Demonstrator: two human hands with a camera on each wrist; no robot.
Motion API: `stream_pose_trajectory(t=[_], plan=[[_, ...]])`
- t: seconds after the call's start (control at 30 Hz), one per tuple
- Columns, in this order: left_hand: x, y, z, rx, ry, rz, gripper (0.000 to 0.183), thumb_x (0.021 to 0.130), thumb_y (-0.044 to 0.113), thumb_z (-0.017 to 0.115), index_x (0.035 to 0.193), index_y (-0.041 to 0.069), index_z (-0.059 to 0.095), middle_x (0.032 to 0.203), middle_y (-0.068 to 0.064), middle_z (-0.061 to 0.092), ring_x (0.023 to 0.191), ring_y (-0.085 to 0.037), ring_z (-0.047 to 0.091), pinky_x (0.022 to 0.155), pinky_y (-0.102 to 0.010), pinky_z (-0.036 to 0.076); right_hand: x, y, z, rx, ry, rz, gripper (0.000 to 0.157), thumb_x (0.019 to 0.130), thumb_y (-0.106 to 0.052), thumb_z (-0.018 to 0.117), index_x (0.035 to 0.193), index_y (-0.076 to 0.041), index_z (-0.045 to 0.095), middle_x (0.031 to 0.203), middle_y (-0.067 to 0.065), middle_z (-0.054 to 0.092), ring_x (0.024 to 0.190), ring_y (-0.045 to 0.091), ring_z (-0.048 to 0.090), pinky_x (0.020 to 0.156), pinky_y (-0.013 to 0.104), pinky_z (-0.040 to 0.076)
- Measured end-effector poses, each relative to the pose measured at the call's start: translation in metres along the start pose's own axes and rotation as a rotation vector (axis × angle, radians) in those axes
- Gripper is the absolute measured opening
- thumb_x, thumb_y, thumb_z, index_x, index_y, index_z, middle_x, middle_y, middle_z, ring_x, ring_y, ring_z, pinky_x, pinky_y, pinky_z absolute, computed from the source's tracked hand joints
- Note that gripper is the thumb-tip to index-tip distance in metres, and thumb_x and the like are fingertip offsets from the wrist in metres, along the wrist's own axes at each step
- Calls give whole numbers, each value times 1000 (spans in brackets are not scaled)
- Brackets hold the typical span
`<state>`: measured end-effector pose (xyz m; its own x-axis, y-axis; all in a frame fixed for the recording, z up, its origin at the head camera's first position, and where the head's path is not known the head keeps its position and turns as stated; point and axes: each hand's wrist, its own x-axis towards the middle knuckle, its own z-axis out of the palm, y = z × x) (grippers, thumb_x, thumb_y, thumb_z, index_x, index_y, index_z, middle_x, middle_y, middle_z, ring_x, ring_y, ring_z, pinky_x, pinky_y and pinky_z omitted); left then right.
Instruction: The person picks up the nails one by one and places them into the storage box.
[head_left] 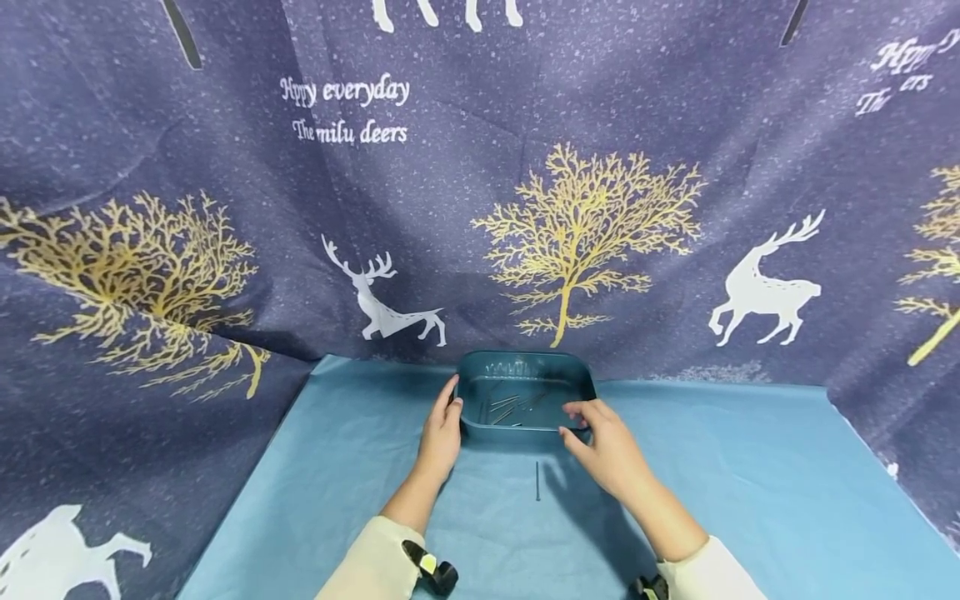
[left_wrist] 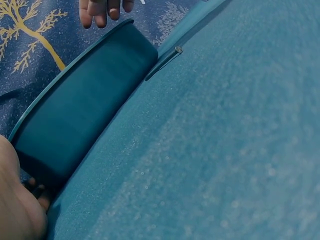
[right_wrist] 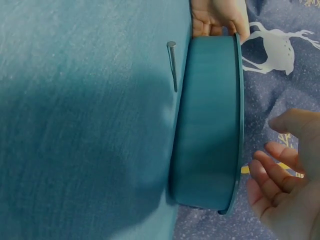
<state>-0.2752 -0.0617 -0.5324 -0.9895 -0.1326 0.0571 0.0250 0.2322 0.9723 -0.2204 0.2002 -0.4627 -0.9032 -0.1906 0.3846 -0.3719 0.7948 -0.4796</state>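
Note:
A dark teal rectangular bin [head_left: 525,437] stands on the blue cloth, with several thin metal nails [head_left: 504,403] lying inside. My left hand [head_left: 441,429] rests along the bin's left end, its fingers extended against the wall and the thumb by the rim. Over the front right corner hovers my right hand [head_left: 606,442], thumb and fingers spread apart with nothing between them; the right wrist view shows this hand [right_wrist: 287,175] off the rim. In front of the bin, a single nail [head_left: 537,482] lies on the cloth, its flat head toward me.
Blue cloth [head_left: 750,483] covers the work surface on both sides of the bin. Right behind the bin hangs a dark blue curtain [head_left: 465,208] printed with deer and golden trees, and it also borders the cloth at left and right.

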Motion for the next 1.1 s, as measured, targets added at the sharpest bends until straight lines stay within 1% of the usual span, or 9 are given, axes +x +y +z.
stream_pose_trajectory(t=[0.17, 0.4, 0.53, 0.6, 0.67, 0.73, 0.8, 0.9, 1.1], plan=[[-1, 0, -1, -11, -8, 3, 46, 109, 33, 41, 154, 40, 38, 151, -10, 48, 59, -21, 39, 59, -36, 39, -1, 0, 1, 13, 7, -4, 29, 90, -18, 76, 117, -10, 69, 100, 5, 66, 85, 17, 60, 69, 28, 48], [0, -2, 0, 16, 3, 6, 46, 109, 34, 40, 154, 40, 38, 151, -9, 48, 63, -21, 41, 62, -35, 39, -4, -3, 0, 6, -40, 13, 26, 91, -22, 74, 115, -12, 69, 97, -3, 63, 84, 10, 56, 70, 26, 49], [-1, -1, 0, 21, 6, 3, 46, 109, 34, 40, 154, 40, 37, 153, -8, 48, 67, -24, 44, 66, -36, 40, -6, -4, 0, 5, -53, 22, 25, 91, -22, 75, 113, -12, 70, 96, -6, 63, 85, 8, 59, 72, 26, 50], [-1, 0, 0, 20, 5, 4, 46, 109, 34, 40, 154, 40, 38, 155, -8, 46, 79, -26, 52, 72, -39, 43, -8, -4, 1, 6, -61, 28, 24, 91, -22, 75, 113, -11, 70, 96, -6, 63, 86, 8, 60, 73, 27, 51], [-1, -1, 0, 23, 5, 9, 46, 109, 33, 41, 154, 40, 38, 158, -7, 44, 101, -29, 58, 84, -43, 45, -9, -5, 1, 11, -71, 36, 24, 91, -22, 75, 112, -12, 70, 96, -6, 63, 87, 9, 61, 74, 27, 52], [-1, -1, 0, 23, 5, 18, 46, 109, 33, 41, 155, 39, 38, 160, -6, 42, 125, -33, 55, 98, -51, 45, -10, -4, 2, 20, -80, 44, 23, 91, -21, 75, 111, -12, 70, 96, -6, 63, 88, 9, 62, 75, 28, 53], [-1, -1, -1, 27, 6, 28, 47, 109, 32, 42, 155, 37, 38, 161, -6, 40, 141, -34, 46, 109, -58, 39, -11, -5, 3, 25, -89, 46, 23, 91, -21, 76, 111, -13, 69, 96, -6, 63, 89, 9, 62, 77, 29, 53], [-1, -2, -1, 25, 8, 35, 47, 109, 31, 42, 156, 34, 38, 163, -6, 38, 148, -35, 37, 117, -63, 31, -12, -4, 5, 24, -103, 38, 22, 91, -21, 76, 111, -14, 70, 97, -7, 63, 89, 9, 61, 77, 29, 53], [-1, -2, -2, 27, 4, 40, 47, 109, 33, 42, 156, 34, 38, 163, -4, 37, 149, -35, 36, 117, -63, 30, -14, -2, 7, 18, -108, 11, 21, 90, -21, 76, 108, -14, 70, 97, -7, 63, 86, 9, 60, 73, 26, 51]])
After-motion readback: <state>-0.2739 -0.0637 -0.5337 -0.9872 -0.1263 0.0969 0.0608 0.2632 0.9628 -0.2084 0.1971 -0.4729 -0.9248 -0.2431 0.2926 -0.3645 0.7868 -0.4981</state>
